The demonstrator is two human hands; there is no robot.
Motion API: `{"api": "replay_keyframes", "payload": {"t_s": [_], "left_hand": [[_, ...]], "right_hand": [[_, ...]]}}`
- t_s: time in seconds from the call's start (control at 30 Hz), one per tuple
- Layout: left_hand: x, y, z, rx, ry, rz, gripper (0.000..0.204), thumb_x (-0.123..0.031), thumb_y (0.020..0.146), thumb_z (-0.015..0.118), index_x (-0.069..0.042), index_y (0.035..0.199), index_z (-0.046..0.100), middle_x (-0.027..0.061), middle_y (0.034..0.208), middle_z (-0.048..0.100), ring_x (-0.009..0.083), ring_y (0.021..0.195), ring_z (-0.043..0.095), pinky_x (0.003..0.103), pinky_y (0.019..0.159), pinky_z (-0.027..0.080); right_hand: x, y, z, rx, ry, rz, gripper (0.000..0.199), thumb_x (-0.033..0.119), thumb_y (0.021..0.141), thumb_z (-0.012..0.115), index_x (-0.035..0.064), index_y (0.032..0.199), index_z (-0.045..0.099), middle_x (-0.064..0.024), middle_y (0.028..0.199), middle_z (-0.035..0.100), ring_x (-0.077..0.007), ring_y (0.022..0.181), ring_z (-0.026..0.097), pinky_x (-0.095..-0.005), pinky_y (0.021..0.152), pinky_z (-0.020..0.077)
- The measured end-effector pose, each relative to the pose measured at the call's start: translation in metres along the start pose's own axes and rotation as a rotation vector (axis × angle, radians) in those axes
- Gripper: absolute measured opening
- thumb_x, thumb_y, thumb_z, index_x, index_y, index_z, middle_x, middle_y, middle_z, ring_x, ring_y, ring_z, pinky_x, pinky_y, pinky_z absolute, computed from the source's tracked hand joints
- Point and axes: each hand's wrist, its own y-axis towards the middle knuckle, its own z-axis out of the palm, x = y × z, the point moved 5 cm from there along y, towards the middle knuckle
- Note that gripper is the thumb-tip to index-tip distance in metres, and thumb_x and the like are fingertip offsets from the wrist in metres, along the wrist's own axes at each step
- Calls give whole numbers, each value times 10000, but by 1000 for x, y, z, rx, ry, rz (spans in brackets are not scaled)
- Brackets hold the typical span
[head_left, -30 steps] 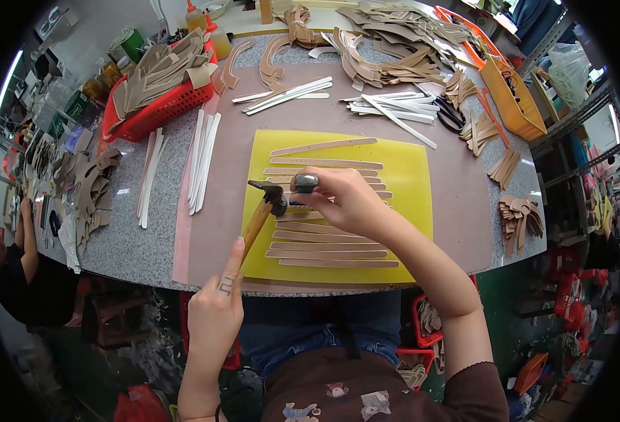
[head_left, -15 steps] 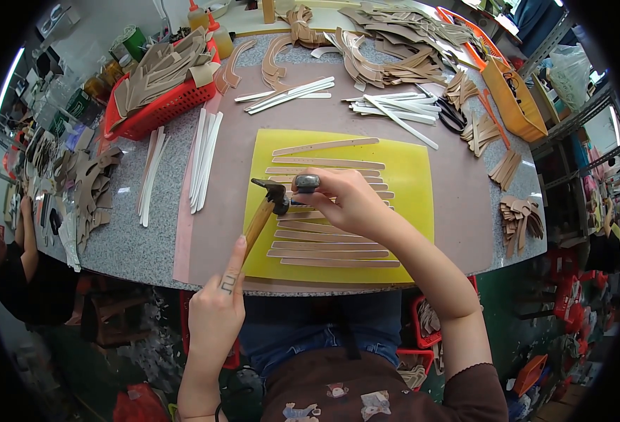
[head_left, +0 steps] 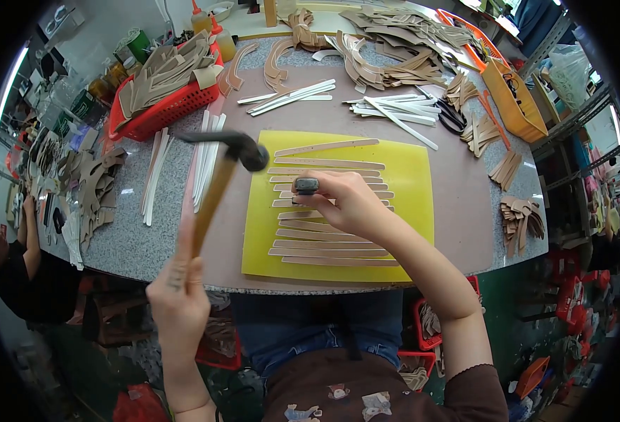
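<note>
The left hand (head_left: 178,299) is closed around the lower end of a wooden-handled hammer with a dark metal head (head_left: 220,176), and the hammer is raised above the desk (head_left: 148,243), with its head in the air over the left edge of the yellow rectangular cutting mat (head_left: 412,176). The right hand (head_left: 348,204) is closed around a short dark cylindrical punch tool (head_left: 305,186), which it holds upright with the lower end on one of the thin beige leather strips (head_left: 327,243) that lie in a row across the mat. The hammer head is near the top of the punch but does not touch it. The mat lies on the grey stone desk, in front of the person, partly on a brownish sheet. To the left of the mat lie long pale strips (head_left: 204,165) side by side, and further left is a red plastic basket (head_left: 162,112) filled with tan cut pieces. Behind the mat are more white strips (head_left: 292,97) and heaps of curved tan leather pieces (head_left: 394,49). An orange tray (head_left: 510,105) stands at the far right side of the desk. At the left edge of the view another person (head_left: 7,260) in dark clothes sits beside the desk.
</note>
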Motion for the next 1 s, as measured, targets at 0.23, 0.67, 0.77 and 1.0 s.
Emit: {"api": "replay_keyframes", "payload": {"t_s": [0.23, 0.67, 0.77, 1.0], "left_hand": [[-16, -2, -41, -295, -437, -59, 604, -77, 977, 618, -208, 1546, 466, 29, 657, 518, 149, 447, 360, 325, 431, 352], [-4, -33, 48, 315, 311, -85, 677, -22, 925, 660, -243, 1539, 480, 73, 686, 560, 187, 444, 423, 360, 458, 405], [-2, -34, 44, 310, 327, -61, 680, -31, 919, 676, -241, 1538, 484, 68, 686, 552, 187, 451, 424, 366, 470, 410], [-22, -58, 36, 273, 299, -24, 650, -44, 934, 669, -226, 1533, 491, 58, 680, 536, 184, 455, 426, 371, 468, 404]], "right_hand": [[4, 1, 6, 28, -43, -45, 163, 9, 832, 728, 57, 984, 693, -66, 815, 710, -219, 568, 545, -319, 542, 429], [-50, -35, -23, -432, 825, 454, 109, 106, 975, 675, 46, 1064, 692, -83, 1006, 744, -158, 805, 704, -282, 762, 613], [-40, -40, -43, -320, 675, 384, 146, 109, 988, 656, 31, 1111, 674, -110, 1062, 736, -219, 907, 735, -325, 895, 616], [1, -17, -12, 22, 75, 89, 88, 46, 909, 709, 25, 995, 707, -67, 875, 736, -168, 687, 643, -277, 644, 533]]}}
